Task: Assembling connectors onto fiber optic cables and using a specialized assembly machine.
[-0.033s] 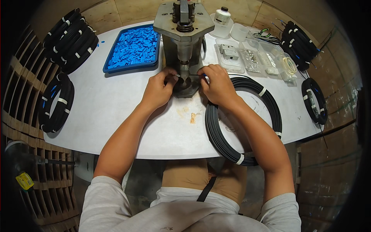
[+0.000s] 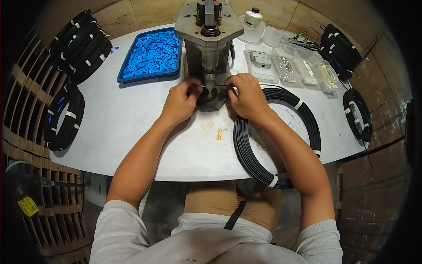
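Note:
A grey metal bench press (image 2: 193,57) stands at the far middle of the table, its ram coming down just above the base. My left hand (image 2: 179,103) is closed at the left of the ram, thumb and forefinger pinching a small pale piece (image 2: 202,86) too small to name. On the ram's other side my right hand (image 2: 247,94) pinches the end of a thin black cable (image 2: 222,85), with a bit of blue (image 2: 234,86) showing at the fingers. A large black cable coil (image 2: 242,152), bound with white tape, lies beneath my right forearm. The ram's lower tip partly hides what lies between the hands.
A dark tray (image 2: 121,79) of small blue pieces stands left of the press. At right are clear plastic boxes (image 2: 288,70), a metal block (image 2: 261,59), a tape roll (image 2: 329,74) and a white bottle (image 2: 253,19). More black coils (image 2: 66,119) sit along both table sides.

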Tool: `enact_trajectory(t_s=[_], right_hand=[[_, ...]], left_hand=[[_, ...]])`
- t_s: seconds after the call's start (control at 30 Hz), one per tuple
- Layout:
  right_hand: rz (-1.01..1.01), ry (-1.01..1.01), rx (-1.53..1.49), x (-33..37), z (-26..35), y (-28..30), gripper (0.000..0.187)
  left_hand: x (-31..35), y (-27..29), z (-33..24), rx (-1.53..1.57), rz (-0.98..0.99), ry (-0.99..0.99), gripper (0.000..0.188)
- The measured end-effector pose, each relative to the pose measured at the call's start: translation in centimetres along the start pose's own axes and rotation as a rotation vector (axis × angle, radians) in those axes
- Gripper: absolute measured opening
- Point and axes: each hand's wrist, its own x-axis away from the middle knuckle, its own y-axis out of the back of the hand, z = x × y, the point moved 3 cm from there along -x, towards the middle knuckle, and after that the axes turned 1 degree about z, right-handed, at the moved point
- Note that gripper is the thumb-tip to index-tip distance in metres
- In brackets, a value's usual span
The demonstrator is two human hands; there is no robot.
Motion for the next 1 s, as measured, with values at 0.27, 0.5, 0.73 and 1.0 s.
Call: enact_trajectory(t_s=[0.27,0.5,0.73,1.0], right_hand=[[-0.030,0.016,-0.006,0.01,0.14,-0.01,0.014],[-0.014,0.013,-0.008,0.01,0.08,0.01,0.014],[0.003,0.009,-0.003,-0.02,0.04,-0.07,0.015],[-0.006,0.011,0.015,0.02,0.01,-0.13,0.015]], left_hand=[[0.02,-0.10,0.15,0.015,-0.003,-0.007,0.021],[0.03,-0.12,0.00,0.013,-0.016,-0.021,0.022],[-0.04,-0.03,-0.10,-0.005,-0.009,-0.010,0.021],[-0.08,-0.09,-0.17,-0.001,-0.006,-0.007,0.020]])
